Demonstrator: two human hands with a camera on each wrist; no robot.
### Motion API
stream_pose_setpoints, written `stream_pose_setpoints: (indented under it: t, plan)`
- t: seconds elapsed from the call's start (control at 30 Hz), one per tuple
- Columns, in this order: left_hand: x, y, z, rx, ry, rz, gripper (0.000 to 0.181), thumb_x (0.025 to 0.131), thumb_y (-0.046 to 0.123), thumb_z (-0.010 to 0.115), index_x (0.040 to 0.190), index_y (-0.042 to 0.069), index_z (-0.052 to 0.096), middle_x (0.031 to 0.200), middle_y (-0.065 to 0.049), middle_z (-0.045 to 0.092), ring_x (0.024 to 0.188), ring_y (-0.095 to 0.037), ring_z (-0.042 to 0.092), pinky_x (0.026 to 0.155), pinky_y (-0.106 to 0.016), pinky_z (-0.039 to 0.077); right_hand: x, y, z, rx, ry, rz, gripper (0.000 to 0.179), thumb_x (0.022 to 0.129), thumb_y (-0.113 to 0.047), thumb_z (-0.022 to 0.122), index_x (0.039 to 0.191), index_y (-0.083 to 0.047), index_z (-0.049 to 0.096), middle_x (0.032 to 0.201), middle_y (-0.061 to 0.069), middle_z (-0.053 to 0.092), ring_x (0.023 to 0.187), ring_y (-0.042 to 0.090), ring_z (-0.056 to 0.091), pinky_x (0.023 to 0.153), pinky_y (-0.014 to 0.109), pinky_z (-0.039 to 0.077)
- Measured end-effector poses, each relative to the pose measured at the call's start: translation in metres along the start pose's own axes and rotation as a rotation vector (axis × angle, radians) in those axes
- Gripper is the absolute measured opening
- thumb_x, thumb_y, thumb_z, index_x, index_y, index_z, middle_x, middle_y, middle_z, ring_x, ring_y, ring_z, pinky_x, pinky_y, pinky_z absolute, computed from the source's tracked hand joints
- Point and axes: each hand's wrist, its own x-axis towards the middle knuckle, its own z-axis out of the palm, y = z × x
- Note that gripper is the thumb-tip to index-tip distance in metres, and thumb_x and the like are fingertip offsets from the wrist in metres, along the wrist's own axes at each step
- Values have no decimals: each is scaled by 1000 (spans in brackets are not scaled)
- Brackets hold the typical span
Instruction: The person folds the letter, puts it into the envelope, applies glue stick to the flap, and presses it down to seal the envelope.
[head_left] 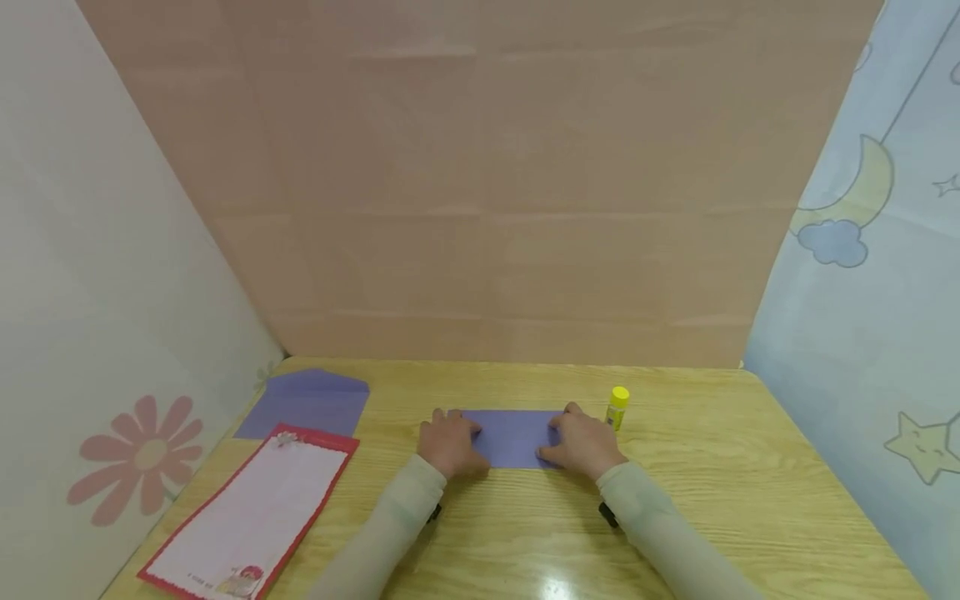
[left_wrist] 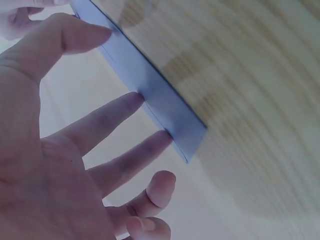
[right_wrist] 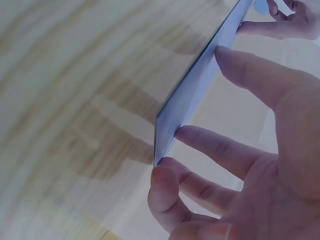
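A purple paper rectangle (head_left: pixel 516 437), looking like a closed envelope, lies flat on the table in front of me. My left hand (head_left: pixel 450 443) rests at its left end, the thumb on the near part and fingertips touching the far edge. At the opposite end, my right hand (head_left: pixel 587 442) presses with the thumb near the front edge and the other fingertips at the far and right edges. Both wrist views show the fingers spread and mostly straight against the purple paper (left_wrist: pixel 150 85). A yellow-capped glue stick (head_left: pixel 617 407) stands upright just beyond the right hand.
At the back left lies a purple envelope (head_left: pixel 303 407) with its flap raised. A red-bordered sheet of letter paper (head_left: pixel 251 508) overlaps its near edge. The wooden table (head_left: pixel 750 483) meets a brown backdrop (head_left: pixel 480 250) behind and patterned cloths at both sides.
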Motion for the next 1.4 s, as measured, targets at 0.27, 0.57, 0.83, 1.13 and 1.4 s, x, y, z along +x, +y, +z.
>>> stream_pose_setpoints:
  t: [0.27,0.57,0.83,1.13,1.4]
  plan:
    - [1,-5,-2,-32,33,-14,51,61,46,85,100,14,77,96,-2,63,93,-26,52,78,-47,46,2,1,1,-17,-1,28,57,77,-52,82,111,-8,74,99,7,57,63,19,53,51,36,46]
    - [2,-6,-1,-36,52,-34,54,58,51,86,89,9,73,92,-2,60,90,-26,52,74,-46,48,2,2,-2,-33,5,55,55,76,-53,82,97,-4,73,91,7,54,60,20,53,50,36,45]
    - [5,-9,5,-33,25,-54,63,57,56,85,95,7,73,100,-5,60,93,-28,49,75,-48,47,0,1,-1,2,-7,93,54,74,-50,84,94,-2,71,98,12,58,64,22,54,56,42,47]
    - [0,-13,-1,10,-2,-106,64,56,59,83,91,6,70,94,-4,55,91,-26,48,74,-46,48,0,-3,2,-12,-19,112,53,73,-52,85,90,-4,70,95,11,56,65,23,53,59,43,47]
    - [4,-18,-1,-32,-17,-118,67,55,60,83,89,6,65,91,-9,48,89,-27,44,71,-44,46,3,-5,0,-5,-11,132,55,73,-53,85,90,-3,69,97,11,56,65,23,53,57,41,46]
